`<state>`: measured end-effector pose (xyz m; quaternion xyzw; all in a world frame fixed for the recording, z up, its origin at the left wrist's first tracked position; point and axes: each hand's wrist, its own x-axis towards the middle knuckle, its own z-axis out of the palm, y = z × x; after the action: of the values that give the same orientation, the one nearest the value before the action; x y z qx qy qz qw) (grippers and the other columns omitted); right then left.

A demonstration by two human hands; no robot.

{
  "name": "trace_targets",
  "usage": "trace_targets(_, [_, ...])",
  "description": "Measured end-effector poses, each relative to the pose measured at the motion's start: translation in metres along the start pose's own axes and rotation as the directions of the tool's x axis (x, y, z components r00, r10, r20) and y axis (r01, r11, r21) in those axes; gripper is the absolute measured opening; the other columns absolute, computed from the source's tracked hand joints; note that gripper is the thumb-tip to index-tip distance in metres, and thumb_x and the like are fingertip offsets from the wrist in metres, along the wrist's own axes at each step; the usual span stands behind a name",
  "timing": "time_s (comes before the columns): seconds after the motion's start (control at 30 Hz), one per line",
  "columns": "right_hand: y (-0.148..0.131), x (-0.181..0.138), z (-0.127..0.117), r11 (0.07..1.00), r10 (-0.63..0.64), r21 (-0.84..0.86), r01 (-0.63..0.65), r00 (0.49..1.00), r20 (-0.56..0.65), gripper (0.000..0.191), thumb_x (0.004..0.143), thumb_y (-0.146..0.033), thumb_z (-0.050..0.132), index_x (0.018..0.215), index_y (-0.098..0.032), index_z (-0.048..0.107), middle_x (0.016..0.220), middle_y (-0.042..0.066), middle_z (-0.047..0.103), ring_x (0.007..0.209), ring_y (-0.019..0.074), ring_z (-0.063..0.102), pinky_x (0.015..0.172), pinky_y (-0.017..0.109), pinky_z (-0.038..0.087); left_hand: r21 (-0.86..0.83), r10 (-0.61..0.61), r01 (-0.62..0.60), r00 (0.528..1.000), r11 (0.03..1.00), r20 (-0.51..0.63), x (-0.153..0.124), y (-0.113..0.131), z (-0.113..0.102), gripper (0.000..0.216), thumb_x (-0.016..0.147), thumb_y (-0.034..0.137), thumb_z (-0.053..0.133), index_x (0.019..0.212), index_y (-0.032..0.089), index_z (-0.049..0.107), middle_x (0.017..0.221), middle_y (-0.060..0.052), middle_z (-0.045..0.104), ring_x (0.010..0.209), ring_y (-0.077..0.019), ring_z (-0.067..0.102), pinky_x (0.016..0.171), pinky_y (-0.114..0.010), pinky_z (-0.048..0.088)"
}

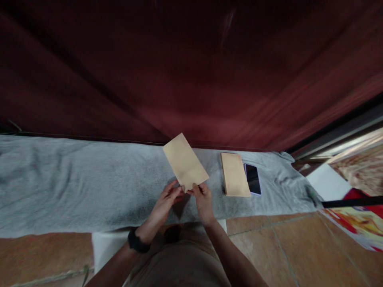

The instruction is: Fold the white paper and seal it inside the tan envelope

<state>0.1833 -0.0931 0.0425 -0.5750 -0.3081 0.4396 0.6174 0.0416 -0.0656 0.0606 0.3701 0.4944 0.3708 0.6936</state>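
Note:
A tan paper envelope [186, 161] is held up over the grey cloth, tilted with its far end to the left. My left hand [170, 197] pinches its near edge between thumb and fingers, and a dark watch sits on that wrist. Close beside it, my right hand [204, 199] grips the same near edge, thumb on top. To the right lies a stack of similar tan envelopes [236, 175]. A phone [253, 179] with a dark screen and a pale purple case rests against the stack's right side, partly covered by it.
A grey cloth [89, 179] covers the long, narrow surface before me. Behind it rises a dark red wall or panel [191, 79]. On the right are a white sheet [328, 182] and a colourful printed package [362, 223]. Tiled floor [299, 247] shows below.

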Motion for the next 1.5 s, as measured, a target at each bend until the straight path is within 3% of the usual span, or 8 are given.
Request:
trace_targets(0.1, [0.009,-0.008,0.003,0.986,0.097,0.136,-0.099,0.995,0.021,0.03,0.083,-0.048,0.069,0.098,-0.022,0.07,0.1,0.007,0.078,0.081,0.0238,0.074,0.073,0.038,0.066,0.002,0.024,-0.024,0.999,1.0,0.045,0.0,-0.008,0.007,0.065,0.072,0.049,0.087,0.126,0.019,0.067,0.105,-0.008,0.078,0.091,-0.0231,0.075,0.077,-0.032,0.057])
trace_targets(0.27, [0.025,-0.009,-0.008,0.987,0.114,0.114,-0.115,0.993,0.014,0.034,0.086,-0.051,0.066,0.105,-0.023,0.067,0.108,0.011,0.078,0.086,0.0256,0.076,0.075,0.041,0.067,0.044,0.008,-0.01,0.999,0.999,0.038,0.005,-0.013,0.001,0.057,0.067,0.04,0.087,0.116,0.017,0.069,0.088,-0.004,0.077,0.068,-0.0168,0.068,0.061,-0.026,0.05])
trace_targets(0.43, [0.029,0.002,-0.03,0.977,0.171,0.129,-0.168,0.985,-0.012,0.035,0.082,-0.056,0.071,0.093,-0.023,0.066,0.092,0.008,0.077,0.08,0.025,0.076,0.075,0.042,0.067,0.157,-0.027,0.017,0.998,0.987,0.057,0.01,-0.01,-0.014,0.055,0.067,0.036,0.084,0.117,0.017,0.07,0.074,-0.001,0.073,0.058,-0.0142,0.062,0.057,-0.026,0.047])
trace_targets(0.73, [0.025,0.006,-0.05,0.956,0.266,-0.138,-0.259,0.963,0.033,0.04,0.074,-0.062,0.07,0.08,-0.022,0.063,0.068,0.0,0.068,0.056,0.0184,0.066,0.051,0.03,0.06,0.252,-0.009,0.002,1.0,0.968,0.027,0.02,-0.02,-0.019,0.084,0.065,0.039,0.082,0.142,0.015,0.057,0.063,0.005,0.063,0.051,-0.0143,0.056,0.053,-0.026,0.043])
trace_targets(0.93, [0.026,0.004,-0.057,0.964,0.177,-0.205,-0.169,0.984,0.023,0.033,0.079,-0.051,0.068,0.094,-0.021,0.067,0.067,-0.002,0.065,0.052,0.0167,0.061,0.045,0.028,0.058,0.348,0.033,-0.033,0.999,0.937,0.005,0.025,-0.022,-0.016,0.073,0.073,0.037,0.073,0.141,0.015,0.057,0.069,0.003,0.067,0.052,-0.0156,0.059,0.053,-0.027,0.046])
trace_targets(1.13, [0.019,0.006,-0.07,0.933,0.117,-0.342,-0.107,0.993,0.008,0.035,0.08,-0.047,0.065,0.103,-0.02,0.07,0.07,-0.001,0.064,0.057,0.0182,0.06,0.049,0.031,0.058,0.685,0.254,-0.222,0.966,0.694,0.057,0.031,-0.025,-0.01,0.067,0.085,0.023,0.061,0.151,0.018,0.052,0.074,0.002,0.07,0.067,-0.0184,0.067,0.068,-0.03,0.051])
trace_targets(1.3, [0.014,0.009,-0.08,0.889,0.13,-0.444,-0.11,0.991,0.015,0.039,0.082,-0.044,0.06,0.11,-0.019,0.07,0.074,0.0,0.063,0.056,0.0165,0.058,0.05,0.03,0.057,0.876,0.282,-0.27,0.945,0.4,0.162,0.029,-0.027,0.004,0.053,0.092,0.018,0.054,0.145,0.02,0.06,0.09,-0.006,0.077,0.075,-0.0229,0.07,0.073,-0.034,0.054])
trace_targets(1.5, [0.01,0.011,-0.082,0.798,0.123,-0.596,-0.084,0.992,0.024,0.039,0.088,-0.039,0.054,0.118,-0.017,0.066,0.072,-0.001,0.064,0.056,0.0169,0.06,0.051,0.027,0.054,0.909,0.413,-0.417,0.826,-0.007,0.383,0.015,-0.029,0.01,0.048,0.101,0.014,0.04,0.145,0.013,0.059,0.134,-0.019,0.068,0.122,-0.0322,0.065,0.103,-0.045,0.05])
